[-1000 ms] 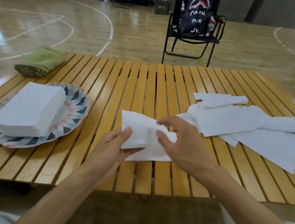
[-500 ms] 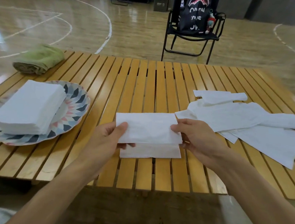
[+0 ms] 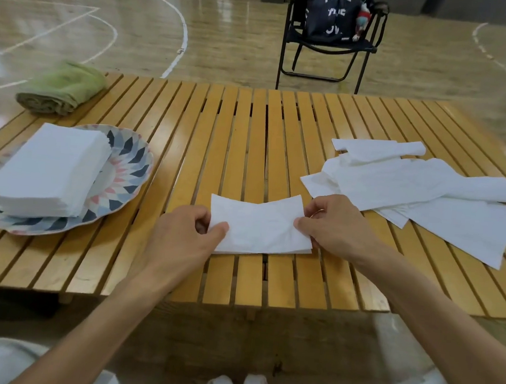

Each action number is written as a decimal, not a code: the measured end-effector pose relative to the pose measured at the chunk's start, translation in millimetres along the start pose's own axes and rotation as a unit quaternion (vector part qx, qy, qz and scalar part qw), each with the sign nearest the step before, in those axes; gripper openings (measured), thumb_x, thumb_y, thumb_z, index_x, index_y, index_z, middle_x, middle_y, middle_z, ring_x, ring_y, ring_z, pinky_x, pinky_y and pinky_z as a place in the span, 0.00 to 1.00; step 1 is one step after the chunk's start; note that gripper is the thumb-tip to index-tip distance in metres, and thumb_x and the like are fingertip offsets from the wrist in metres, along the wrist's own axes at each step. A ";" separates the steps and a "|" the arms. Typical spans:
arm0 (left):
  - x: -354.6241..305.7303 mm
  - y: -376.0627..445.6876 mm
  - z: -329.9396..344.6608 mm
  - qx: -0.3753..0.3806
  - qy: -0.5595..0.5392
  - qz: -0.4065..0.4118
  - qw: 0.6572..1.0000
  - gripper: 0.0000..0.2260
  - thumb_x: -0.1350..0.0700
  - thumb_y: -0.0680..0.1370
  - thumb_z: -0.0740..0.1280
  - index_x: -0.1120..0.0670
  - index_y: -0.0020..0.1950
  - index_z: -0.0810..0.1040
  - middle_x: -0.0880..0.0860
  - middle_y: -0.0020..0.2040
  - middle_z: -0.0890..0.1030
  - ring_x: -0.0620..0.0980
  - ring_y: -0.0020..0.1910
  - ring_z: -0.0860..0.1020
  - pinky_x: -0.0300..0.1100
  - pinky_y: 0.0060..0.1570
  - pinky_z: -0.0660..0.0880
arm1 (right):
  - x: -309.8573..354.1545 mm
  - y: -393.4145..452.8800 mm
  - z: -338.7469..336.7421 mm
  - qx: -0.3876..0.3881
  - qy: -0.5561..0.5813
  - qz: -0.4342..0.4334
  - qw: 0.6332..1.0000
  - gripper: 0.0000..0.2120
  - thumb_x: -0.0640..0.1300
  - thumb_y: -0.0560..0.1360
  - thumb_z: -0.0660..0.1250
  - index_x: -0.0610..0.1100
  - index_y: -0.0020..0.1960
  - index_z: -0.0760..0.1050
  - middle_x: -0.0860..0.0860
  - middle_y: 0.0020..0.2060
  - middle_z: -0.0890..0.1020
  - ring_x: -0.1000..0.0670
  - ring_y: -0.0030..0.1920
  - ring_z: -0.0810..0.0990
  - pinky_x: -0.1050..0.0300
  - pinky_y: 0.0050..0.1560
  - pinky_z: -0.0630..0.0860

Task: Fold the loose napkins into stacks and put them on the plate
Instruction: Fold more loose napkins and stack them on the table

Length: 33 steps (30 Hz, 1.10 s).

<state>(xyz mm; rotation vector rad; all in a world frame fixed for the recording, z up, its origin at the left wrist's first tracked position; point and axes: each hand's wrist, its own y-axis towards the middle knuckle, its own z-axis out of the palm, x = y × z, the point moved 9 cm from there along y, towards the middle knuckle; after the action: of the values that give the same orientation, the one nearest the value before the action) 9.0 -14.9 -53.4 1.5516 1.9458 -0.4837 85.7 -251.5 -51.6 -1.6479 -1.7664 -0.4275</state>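
Pinched folded napkin [image 3: 261,225] at both ends, left hand [image 3: 186,241] and right hand [image 3: 335,225], low over counter [image 3: 250,131].

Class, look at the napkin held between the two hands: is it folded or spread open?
Folded. The napkin shows doubled layered edges at its lower right corner, pinched by the left hand and right hand.

Matt, creased paper napkin [image 3: 261,225] on smooth varnished wooden slat table [image 3: 258,149].
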 end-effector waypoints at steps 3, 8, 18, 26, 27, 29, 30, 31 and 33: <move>1.8 0.5 2.0 0.001 0.021 0.001 1.000 0.14 0.45 0.77 0.69 0.51 0.36 0.75 0.47 0.31 0.75 0.45 0.32 0.74 0.38 0.33 0.67 | -1.2 2.3 3.1 -0.003 -0.008 -0.008 1.000 0.04 0.49 0.76 0.71 0.50 0.48 0.77 0.51 0.41 0.81 0.51 0.44 0.80 0.61 0.39 0.73; 2.7 -2.9 -5.1 -0.045 0.104 -0.009 0.993 0.15 0.37 0.74 0.68 0.47 0.42 0.71 0.43 0.36 0.74 0.42 0.35 0.74 0.43 0.37 0.72 | -0.1 4.2 -5.4 -0.052 -0.048 -0.023 0.997 0.06 0.52 0.76 0.70 0.50 0.49 0.76 0.53 0.39 0.79 0.53 0.42 0.79 0.58 0.39 0.74; -21.4 -8.3 28.2 0.039 0.120 0.177 0.976 0.15 0.50 0.80 0.65 0.44 0.67 0.75 0.42 0.68 0.73 0.42 0.68 0.66 0.39 0.66 0.57 | -23.1 20.1 -65.6 -0.175 -0.179 0.000 0.968 0.10 0.43 0.76 0.67 0.48 0.56 0.75 0.50 0.52 0.78 0.48 0.49 0.75 0.53 0.44 0.70; -17.5 -5.9 28.6 0.032 0.118 0.177 0.976 0.15 0.51 0.80 0.66 0.45 0.67 0.76 0.42 0.67 0.74 0.43 0.68 0.66 0.40 0.64 0.57 | -44.7 24.8 -83.5 -0.154 -0.193 0.059 0.967 0.23 0.48 0.73 0.71 0.44 0.64 0.67 0.45 0.57 0.72 0.44 0.48 0.74 0.50 0.45 0.70; -17.5 -5.5 28.5 0.031 0.117 0.177 0.977 0.15 0.51 0.80 0.66 0.45 0.67 0.77 0.43 0.67 0.74 0.43 0.68 0.67 0.40 0.64 0.57 | -44.3 24.7 -81.6 -0.151 -0.198 0.058 0.967 0.23 0.50 0.73 0.71 0.45 0.63 0.67 0.45 0.57 0.71 0.44 0.48 0.74 0.51 0.45 0.70; -16.9 -4.9 28.5 0.031 0.119 0.177 0.977 0.15 0.50 0.79 0.66 0.45 0.66 0.77 0.43 0.67 0.74 0.43 0.68 0.67 0.41 0.65 0.58 | -43.5 24.6 -76.6 -0.148 -0.203 0.058 0.966 0.24 0.55 0.73 0.70 0.45 0.62 0.66 0.46 0.56 0.71 0.44 0.49 0.74 0.51 0.45 0.69; -16.0 -4.5 28.9 0.032 0.118 0.177 0.977 0.15 0.50 0.79 0.66 0.45 0.66 0.77 0.43 0.67 0.74 0.43 0.68 0.67 0.41 0.65 0.58 | -43.4 25.0 -74.0 -0.146 -0.206 0.059 0.966 0.24 0.57 0.73 0.69 0.45 0.61 0.66 0.47 0.55 0.70 0.44 0.48 0.74 0.51 0.45 0.69; -15.5 -4.3 29.0 0.032 0.117 0.176 0.977 0.15 0.50 0.79 0.66 0.45 0.66 0.77 0.43 0.67 0.74 0.43 0.68 0.67 0.41 0.65 0.58 | -43.4 25.7 -71.6 -0.144 -0.209 0.059 0.965 0.24 0.58 0.73 0.69 0.45 0.60 0.66 0.47 0.54 0.70 0.44 0.47 0.73 0.51 0.45 0.69; -14.9 -4.5 29.1 0.033 0.113 0.176 0.977 0.15 0.50 0.79 0.67 0.45 0.66 0.77 0.43 0.67 0.75 0.43 0.68 0.67 0.41 0.65 0.58 | -43.6 28.1 -67.9 -0.144 -0.217 0.054 0.964 0.19 0.56 0.76 0.66 0.44 0.58 0.68 0.47 0.53 0.72 0.45 0.47 0.73 0.51 0.45 0.68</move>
<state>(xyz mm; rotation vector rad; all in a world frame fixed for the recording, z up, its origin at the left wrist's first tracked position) 13.3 -45.1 -66.0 2.0158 1.7712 -0.2310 128.6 -324.0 -37.5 -2.1643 -1.9807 -0.2971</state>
